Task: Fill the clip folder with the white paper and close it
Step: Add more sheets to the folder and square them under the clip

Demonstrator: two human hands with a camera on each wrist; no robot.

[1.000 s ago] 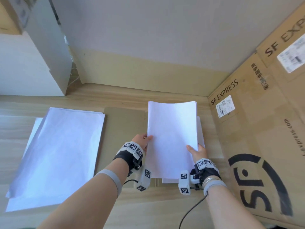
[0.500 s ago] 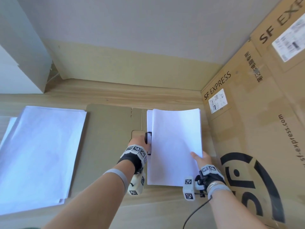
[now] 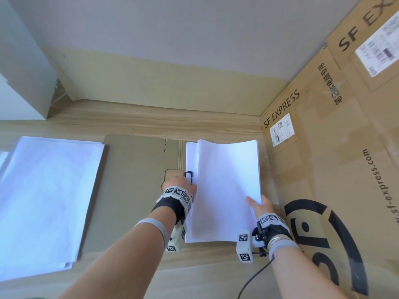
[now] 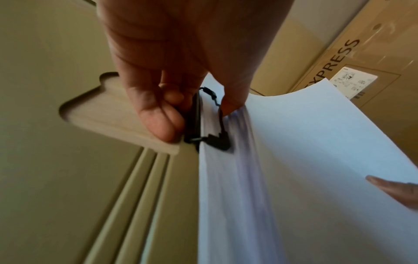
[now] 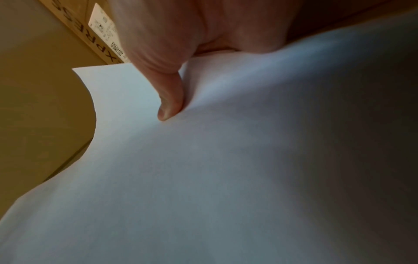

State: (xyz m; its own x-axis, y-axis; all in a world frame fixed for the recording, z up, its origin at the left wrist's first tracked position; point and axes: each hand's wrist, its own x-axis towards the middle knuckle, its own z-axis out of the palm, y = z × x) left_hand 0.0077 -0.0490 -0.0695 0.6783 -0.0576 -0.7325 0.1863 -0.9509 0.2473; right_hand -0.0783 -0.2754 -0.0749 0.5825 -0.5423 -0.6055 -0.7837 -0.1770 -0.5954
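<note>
The brown clip folder [image 3: 133, 180] lies open on the wooden table, its black clip [image 3: 188, 176] [image 4: 204, 123] at the spine. My left hand [image 3: 181, 188] [image 4: 181, 100] pinches the clip's wire lever, thumb on one side and fingers on the other. A bowed stack of white paper [image 3: 226, 190] [image 4: 305, 169] [image 5: 226, 169] lies on the folder's right half, its left edge at the clip. My right hand [image 3: 258, 205] [image 5: 172, 100] grips the stack's right edge, thumb on top. A few sheets [image 3: 191, 156] lie flat under the stack.
A second pile of white paper [image 3: 47, 195] lies left of the folder. Large SF Express cardboard boxes [image 3: 334, 169] stand close along the right. A white box [image 3: 19, 93] sits at the far left, the wall behind. A black cable [image 3: 254, 277] trails from my right wrist.
The paper stack has come down from being held up onto the folder's right half. My left hand left the stack's edge and took hold of the black clip. The head view shifted right.
</note>
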